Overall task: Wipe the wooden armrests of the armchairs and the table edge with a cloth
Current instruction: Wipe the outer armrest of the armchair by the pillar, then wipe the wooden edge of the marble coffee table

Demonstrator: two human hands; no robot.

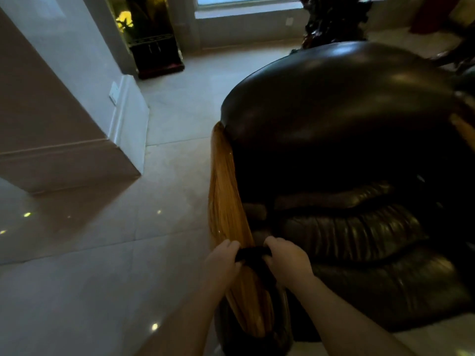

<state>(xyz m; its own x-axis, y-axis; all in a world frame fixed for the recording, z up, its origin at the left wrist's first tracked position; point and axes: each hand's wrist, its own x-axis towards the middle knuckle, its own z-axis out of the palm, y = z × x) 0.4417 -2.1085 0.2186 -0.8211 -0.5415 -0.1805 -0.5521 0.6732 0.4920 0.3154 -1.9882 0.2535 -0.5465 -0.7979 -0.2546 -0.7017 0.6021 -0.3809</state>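
A dark leather armchair (347,140) fills the right half of the head view. Its left wooden armrest (226,201) is a long orange-brown strip that runs from the backrest toward me. A dark cloth (253,254) is stretched across the near part of this armrest. My left hand (221,260) grips the cloth's left end on the outer side of the armrest. On the seat side, my right hand (288,258) grips the cloth's right end. A sliver of the chair's other wooden armrest (462,132) shows at the right edge.
Glossy pale floor tiles (102,278) lie to the left of the chair. A white wall corner (123,140) juts out at the left. Further back stand a dark cabinet with yellow flowers (151,42) and a dark carved piece (334,19) by the window.
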